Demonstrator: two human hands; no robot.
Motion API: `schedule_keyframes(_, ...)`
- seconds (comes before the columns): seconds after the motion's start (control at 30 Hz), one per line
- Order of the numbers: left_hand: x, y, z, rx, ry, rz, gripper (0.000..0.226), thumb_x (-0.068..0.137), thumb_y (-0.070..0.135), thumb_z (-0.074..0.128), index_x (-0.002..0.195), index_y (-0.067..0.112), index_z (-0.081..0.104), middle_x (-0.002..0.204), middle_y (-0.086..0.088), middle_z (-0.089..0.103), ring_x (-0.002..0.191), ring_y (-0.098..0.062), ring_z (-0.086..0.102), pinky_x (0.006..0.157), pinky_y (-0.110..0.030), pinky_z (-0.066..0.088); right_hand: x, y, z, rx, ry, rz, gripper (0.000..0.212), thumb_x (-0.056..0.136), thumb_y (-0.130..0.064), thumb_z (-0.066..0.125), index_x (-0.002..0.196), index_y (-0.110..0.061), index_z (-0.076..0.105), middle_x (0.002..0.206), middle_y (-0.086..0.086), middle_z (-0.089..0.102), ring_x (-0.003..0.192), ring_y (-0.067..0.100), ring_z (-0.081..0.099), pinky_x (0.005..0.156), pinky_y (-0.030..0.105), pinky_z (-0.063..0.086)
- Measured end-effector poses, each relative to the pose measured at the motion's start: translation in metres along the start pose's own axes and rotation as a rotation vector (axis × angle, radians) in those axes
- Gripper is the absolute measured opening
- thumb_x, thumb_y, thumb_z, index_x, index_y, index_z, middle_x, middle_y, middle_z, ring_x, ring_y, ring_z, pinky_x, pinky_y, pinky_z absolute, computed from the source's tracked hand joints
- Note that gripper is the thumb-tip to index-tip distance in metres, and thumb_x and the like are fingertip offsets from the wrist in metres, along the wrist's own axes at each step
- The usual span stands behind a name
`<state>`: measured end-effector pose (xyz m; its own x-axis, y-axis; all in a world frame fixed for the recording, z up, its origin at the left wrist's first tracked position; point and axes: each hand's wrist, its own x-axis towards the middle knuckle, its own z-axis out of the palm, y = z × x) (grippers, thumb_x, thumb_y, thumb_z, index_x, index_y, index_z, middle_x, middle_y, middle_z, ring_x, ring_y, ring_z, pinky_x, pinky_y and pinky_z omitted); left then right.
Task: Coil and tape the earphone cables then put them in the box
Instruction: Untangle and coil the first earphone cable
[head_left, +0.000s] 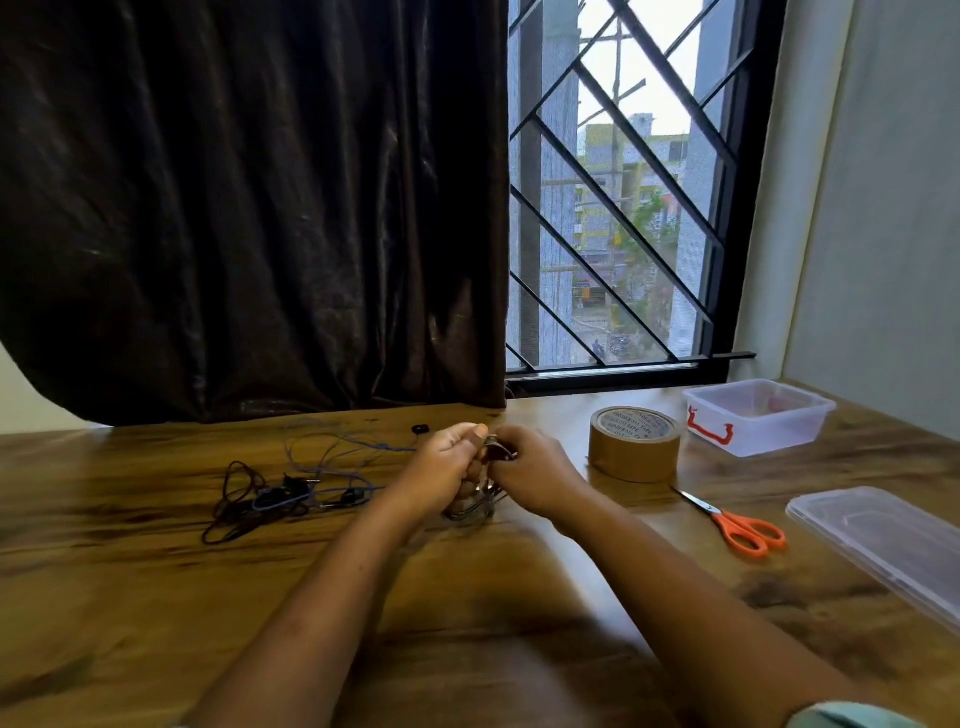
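Note:
Both hands meet over the middle of the wooden table. My left hand (445, 470) grips a coiled grey earphone cable (475, 506) whose loops hang below the fingers. My right hand (530, 470) pinches the top of the same coil. To the left lie loose earphone cables (270, 499), dark and bluish, tangled on the table. A roll of brown tape (635, 443) stands to the right of my hands. Behind it sits the open clear plastic box (758, 415) with a red latch.
Orange-handled scissors (737, 525) lie right of my right hand. The clear box lid (878, 545) rests near the table's right edge. A small black earbud piece (418, 429) lies behind my left hand. A dark curtain and barred window stand behind the table.

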<state>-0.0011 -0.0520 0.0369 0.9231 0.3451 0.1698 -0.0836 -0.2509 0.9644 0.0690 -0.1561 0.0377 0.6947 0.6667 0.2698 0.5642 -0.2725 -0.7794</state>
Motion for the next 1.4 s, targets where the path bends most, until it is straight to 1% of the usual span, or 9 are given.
schedule_keyframes(0.17, -0.004, 0.002, 0.001, 0.03, 0.001, 0.039, 0.031, 0.103, 0.023, 0.032, 0.078, 0.014, 0.048, 0.052, 0.005, 0.037, 0.036, -0.003, 0.028, 0.034, -0.016, 0.023, 0.003, 0.001, 0.004, 0.122, 0.044, 0.02, 0.028, 0.081, 0.007, 0.05, 0.097, -0.012, 0.063, 0.103, 0.01, 0.061, 0.092, 0.024, 0.062, 0.073, 0.033, 0.053)
schedule_keyframes(0.27, -0.002, 0.003, 0.002, 0.021, 0.067, 0.105, 0.03, 0.102, 0.018, 0.035, 0.081, 0.016, 0.055, 0.048, 0.009, 0.051, 0.039, -0.001, 0.047, 0.038, -0.015, 0.035, 0.004, 0.001, 0.004, 0.317, 0.046, 0.053, 0.033, 0.08, 0.012, 0.047, 0.1, -0.012, 0.059, 0.106, 0.016, 0.062, 0.087, 0.024, 0.067, 0.068, 0.031, 0.058)
schedule_keyframes(0.53, 0.001, -0.002, -0.007, 0.315, 0.136, 0.303, 0.04, 0.101, 0.025, 0.039, 0.064, 0.017, 0.051, 0.05, 0.004, 0.041, 0.041, -0.006, 0.035, 0.043, -0.02, 0.028, 0.005, -0.002, -0.003, 0.48, -0.031, -0.02, 0.029, 0.082, 0.02, 0.048, 0.086, -0.009, 0.051, 0.067, 0.005, 0.064, 0.062, 0.018, 0.059, 0.056, 0.024, 0.047)
schedule_keyframes(0.7, 0.003, 0.0, -0.01, 0.169, 0.138, 0.249, 0.034, 0.101, 0.022, 0.036, 0.073, 0.016, 0.054, 0.054, 0.005, 0.045, 0.04, -0.003, 0.039, 0.038, -0.018, 0.03, 0.003, -0.001, -0.001, 0.574, -0.053, -0.092, 0.037, 0.082, 0.02, 0.052, 0.109, -0.006, 0.051, 0.075, 0.006, 0.067, 0.066, 0.017, 0.064, 0.06, 0.031, 0.053)
schedule_keyframes(0.93, 0.0, -0.003, -0.017, -0.012, 0.167, 0.083, 0.027, 0.102, 0.028, 0.035, 0.089, 0.016, 0.056, 0.049, 0.009, 0.046, 0.037, 0.0, 0.04, 0.036, -0.014, 0.031, 0.003, 0.0, -0.003, 0.539, -0.059, -0.185, 0.065, 0.076, 0.001, 0.074, 0.127, -0.024, 0.044, 0.094, 0.003, 0.063, 0.085, 0.015, 0.064, 0.071, 0.03, 0.057)
schedule_keyframes(1.1, -0.001, 0.001, -0.011, -0.034, 0.173, 0.077, 0.027, 0.102, 0.027, 0.034, 0.1, 0.015, 0.059, 0.043, 0.012, 0.052, 0.037, 0.003, 0.046, 0.037, -0.012, 0.036, 0.003, 0.001, -0.002, 0.603, -0.117, -0.222, 0.053, 0.083, -0.004, 0.069, 0.125, -0.031, 0.052, 0.101, 0.005, 0.057, 0.087, 0.018, 0.059, 0.072, 0.031, 0.054)
schedule_keyframes(1.17, -0.002, 0.001, -0.01, -0.064, 0.181, 0.064, 0.027, 0.102, 0.027, 0.034, 0.101, 0.016, 0.059, 0.048, 0.01, 0.051, 0.038, 0.001, 0.045, 0.037, -0.013, 0.034, 0.001, 0.0, -0.005, 0.628, -0.175, -0.232, 0.046, 0.086, -0.003, 0.065, 0.125, -0.026, 0.055, 0.103, 0.004, 0.056, 0.092, 0.019, 0.059, 0.081, 0.04, 0.054)
schedule_keyframes(1.27, -0.001, -0.003, -0.012, -0.139, 0.146, 0.016, 0.03, 0.102, 0.028, 0.033, 0.11, 0.016, 0.06, 0.058, 0.0, 0.04, 0.041, -0.005, 0.032, 0.035, -0.016, 0.025, 0.0, 0.0, -0.011, 0.659, -0.313, -0.209, 0.032, 0.09, -0.002, 0.057, 0.122, -0.008, 0.059, 0.105, 0.001, 0.059, 0.092, 0.013, 0.063, 0.081, 0.032, 0.056)
schedule_keyframes(1.4, -0.003, -0.002, -0.011, -0.173, 0.142, -0.044, 0.026, 0.101, 0.031, 0.037, 0.105, 0.017, 0.059, 0.058, 0.002, 0.05, 0.038, -0.001, 0.044, 0.034, -0.014, 0.028, 0.001, 0.004, -0.018, 0.601, -0.434, -0.204, 0.023, 0.092, -0.002, 0.056, 0.113, -0.003, 0.064, 0.116, -0.002, 0.056, 0.103, 0.017, 0.061, 0.092, 0.038, 0.053)
